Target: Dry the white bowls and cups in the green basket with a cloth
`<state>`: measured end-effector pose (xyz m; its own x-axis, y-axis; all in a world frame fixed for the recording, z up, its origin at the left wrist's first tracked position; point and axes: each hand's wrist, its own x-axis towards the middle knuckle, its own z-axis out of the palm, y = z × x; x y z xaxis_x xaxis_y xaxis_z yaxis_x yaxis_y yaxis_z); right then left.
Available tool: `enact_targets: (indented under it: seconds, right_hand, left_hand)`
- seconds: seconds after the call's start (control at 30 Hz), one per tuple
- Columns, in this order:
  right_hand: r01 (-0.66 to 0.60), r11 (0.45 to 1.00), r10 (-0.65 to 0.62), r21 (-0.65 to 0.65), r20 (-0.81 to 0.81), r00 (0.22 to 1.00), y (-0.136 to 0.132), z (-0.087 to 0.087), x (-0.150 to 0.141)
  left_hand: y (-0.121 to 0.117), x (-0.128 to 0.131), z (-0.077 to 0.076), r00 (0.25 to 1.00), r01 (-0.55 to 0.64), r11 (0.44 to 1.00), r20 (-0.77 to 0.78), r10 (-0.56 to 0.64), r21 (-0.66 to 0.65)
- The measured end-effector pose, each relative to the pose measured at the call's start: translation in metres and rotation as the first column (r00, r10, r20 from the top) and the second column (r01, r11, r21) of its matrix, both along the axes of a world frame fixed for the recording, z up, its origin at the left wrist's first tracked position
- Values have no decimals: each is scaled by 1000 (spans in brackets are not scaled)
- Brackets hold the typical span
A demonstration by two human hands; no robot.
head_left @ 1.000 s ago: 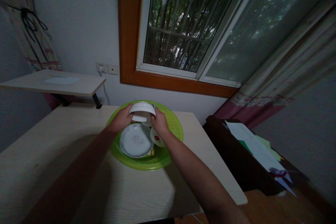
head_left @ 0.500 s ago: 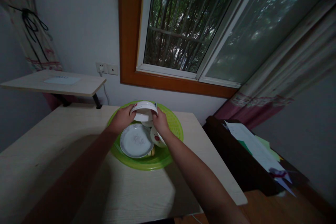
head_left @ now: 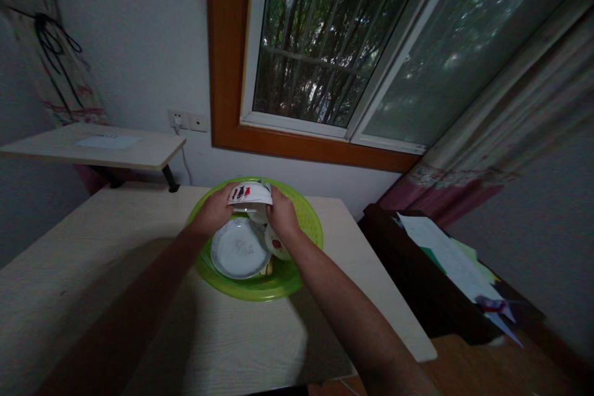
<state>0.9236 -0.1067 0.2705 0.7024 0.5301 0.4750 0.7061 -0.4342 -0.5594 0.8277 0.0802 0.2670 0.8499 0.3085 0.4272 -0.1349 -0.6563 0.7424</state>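
Remotely, I held a white bowl (head_left: 249, 192) crosswise over the green basin (head_left: 262, 293), midway between my left grip (head_left: 215, 207) and right grip (head_left: 281, 213), each pinching one side.

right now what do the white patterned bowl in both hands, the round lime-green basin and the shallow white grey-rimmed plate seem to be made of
White patterned bowl: probably glazed ceramic, smooth, with red and dark figures outside. Round lime-green basin: likely plastic, slightly glossy, coloured green all over. Shallow white grey-rimmed plate: looks like glazed ceramic, smooth with faint patterning, though melamine isn't ruled out.
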Motion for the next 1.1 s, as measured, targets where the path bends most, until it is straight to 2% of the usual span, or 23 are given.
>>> enact_targets:
  seconds: [0.1,0.17,0.27,0.37,0.43,0.53,0.7,0.93,1.1]
  right_hand:
    - [7,998,-4,-56,50,999,-1,7,-6]
    - [5,999,-2,-47,66,998,0,8,-7]
    - [8,998,-10,62,27,1000,3,3,-1]
    - [84,984,-68,157,-106,992,6,-6,9]
    - [109,975,-75,193,-173,982,7,-11,15]
    - [90,976,-51,200,-191,980,8,-15,18]
    - [62,991,-53,115,-85,995,7,-14,13]
    - [-92,996,90,5,168,982,2,-1,3]
    - [-193,981,193,-28,282,940,4,2,-1]
  left_hand:
    - [-1,-3,2,996,-60,979,-58,73,194]
    - [-3,-5,5,991,-91,964,-72,112,250]
    - [-6,-6,9,992,-99,961,-46,115,257]
    - [-6,-3,10,993,-104,970,-28,113,218]
    - [-5,0,7,993,-87,977,-66,102,196]
    - [-2,5,0,990,-61,984,-118,82,170]
    - [3,7,-6,994,-70,992,-79,78,104]
    - [3,2,-6,994,-52,973,-79,71,226]
    - [1,1,-5,996,-48,971,-60,63,233]
